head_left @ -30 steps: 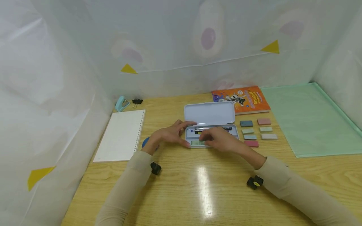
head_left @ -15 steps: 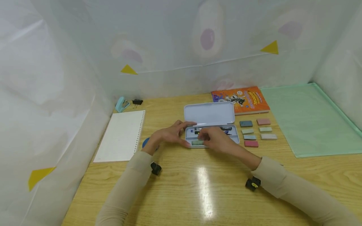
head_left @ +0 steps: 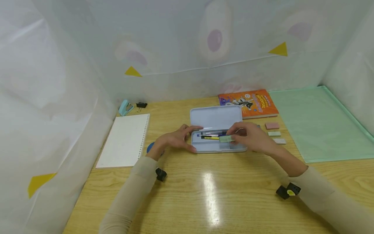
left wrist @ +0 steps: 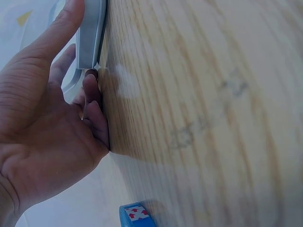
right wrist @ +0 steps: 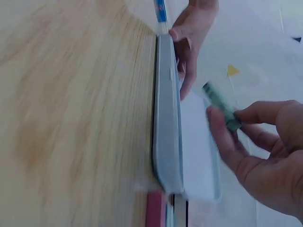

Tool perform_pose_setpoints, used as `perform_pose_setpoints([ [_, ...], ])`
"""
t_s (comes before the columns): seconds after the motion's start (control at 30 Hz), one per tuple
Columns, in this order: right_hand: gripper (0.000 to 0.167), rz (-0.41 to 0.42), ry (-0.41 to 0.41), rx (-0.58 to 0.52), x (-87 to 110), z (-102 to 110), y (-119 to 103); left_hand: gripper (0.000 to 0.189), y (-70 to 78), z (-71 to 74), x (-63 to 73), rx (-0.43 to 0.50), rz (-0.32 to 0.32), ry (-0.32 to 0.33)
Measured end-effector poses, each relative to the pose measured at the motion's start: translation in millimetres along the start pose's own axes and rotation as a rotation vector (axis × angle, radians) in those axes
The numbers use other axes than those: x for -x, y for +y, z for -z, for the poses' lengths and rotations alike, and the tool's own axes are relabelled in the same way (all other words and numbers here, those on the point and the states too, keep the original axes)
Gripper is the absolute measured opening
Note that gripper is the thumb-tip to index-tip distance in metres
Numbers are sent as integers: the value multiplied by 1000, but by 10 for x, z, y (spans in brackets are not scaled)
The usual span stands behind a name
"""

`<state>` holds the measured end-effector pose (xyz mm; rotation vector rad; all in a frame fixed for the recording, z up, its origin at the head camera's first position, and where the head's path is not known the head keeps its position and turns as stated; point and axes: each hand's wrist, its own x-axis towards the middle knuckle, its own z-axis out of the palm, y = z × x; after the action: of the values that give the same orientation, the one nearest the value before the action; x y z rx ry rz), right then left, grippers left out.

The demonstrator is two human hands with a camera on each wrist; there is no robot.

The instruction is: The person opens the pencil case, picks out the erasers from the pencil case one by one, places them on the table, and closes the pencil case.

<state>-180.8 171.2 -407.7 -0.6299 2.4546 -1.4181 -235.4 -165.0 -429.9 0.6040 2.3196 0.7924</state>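
Observation:
A pale blue pencil case (head_left: 216, 117) lies with its lid raised in the head view. My left hand (head_left: 176, 138) holds its left end, thumb at the front edge and a finger at the back, by the hinge. Pens and a yellow-and-black pencil (head_left: 209, 137) lie in the rear compartment. My right hand (head_left: 257, 138) pinches a green eraser (head_left: 225, 139) between thumb and fingers. In the right wrist view, that eraser (right wrist: 221, 106) is raised clear of the case (right wrist: 166, 118). The case's right end is partly hidden by my right hand.
Right of the case sit several erasers, a pink eraser (head_left: 272, 126) among them, some hidden by my hand. Behind are an orange book (head_left: 260, 104) and a green mat (head_left: 324, 126). At left lie a notebook (head_left: 124, 139), stapler (head_left: 125, 108), binder clip (head_left: 142, 105) and blue tape roll (head_left: 150, 147).
My right hand has lifted the green eraser out of the case's front compartment and moved right with it. My left hand has stayed on the case's left end.

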Motion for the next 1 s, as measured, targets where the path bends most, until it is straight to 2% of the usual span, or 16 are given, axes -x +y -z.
perform_pose_setpoints([
  [0.17,16,-31,23,-81,224,247,138,93,15,9,0,-1,0,-1],
  [0.4,26,-64,69,-60,539,527,284,93,15,5,-10,3,0,-4],
  [0.57,33,-85,96,-101,728,703,421,93,0,-3,-14,6,-12,2],
  [0.83,28,-173,125,87,966,895,587,94,-4,-3,-5,4,-18,1],
  [1.0,30,-213,94,89,1061,921,653,93,-2,2,-2,-9,-16,4],
])
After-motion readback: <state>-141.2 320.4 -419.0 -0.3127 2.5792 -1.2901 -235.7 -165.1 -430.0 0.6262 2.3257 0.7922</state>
